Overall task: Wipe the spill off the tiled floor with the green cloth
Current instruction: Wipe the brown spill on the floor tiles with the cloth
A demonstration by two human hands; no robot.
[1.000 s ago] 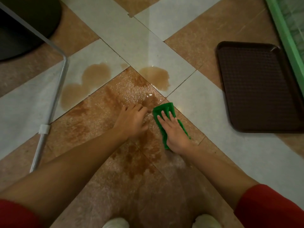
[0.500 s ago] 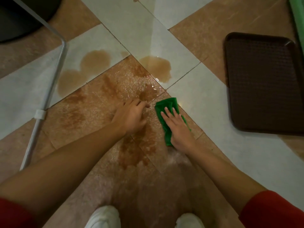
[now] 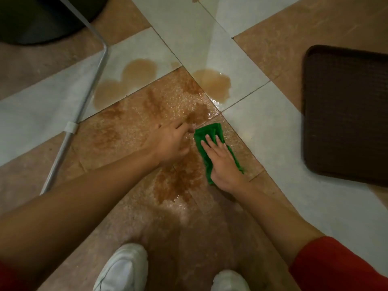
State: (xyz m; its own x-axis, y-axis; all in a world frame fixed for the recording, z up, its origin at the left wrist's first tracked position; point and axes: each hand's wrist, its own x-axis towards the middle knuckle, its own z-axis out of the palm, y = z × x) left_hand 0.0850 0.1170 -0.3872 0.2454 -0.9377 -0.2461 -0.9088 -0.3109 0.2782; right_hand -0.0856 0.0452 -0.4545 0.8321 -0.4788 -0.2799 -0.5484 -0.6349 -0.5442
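Across the middle of the frame, a glossy brown spill spreads over the tiled floor. It forms rounded puddles on the smooth pale tiles and dark, speckled patches on the mottled tan tile between them. At the right edge of the wet patch lies the green cloth, a soft folded strip running diagonally. The right hand lies flat on it, fingers straight and slightly spread, pressing it to the tile. The left hand rests on the wet tile just beside the cloth, fingers reaching forward, holding nothing. Both forearms are bare below red sleeves. A bent metal tube crosses the left side. A dark brown textured tray with rounded corners lies at right. White shoes show at the bottom.
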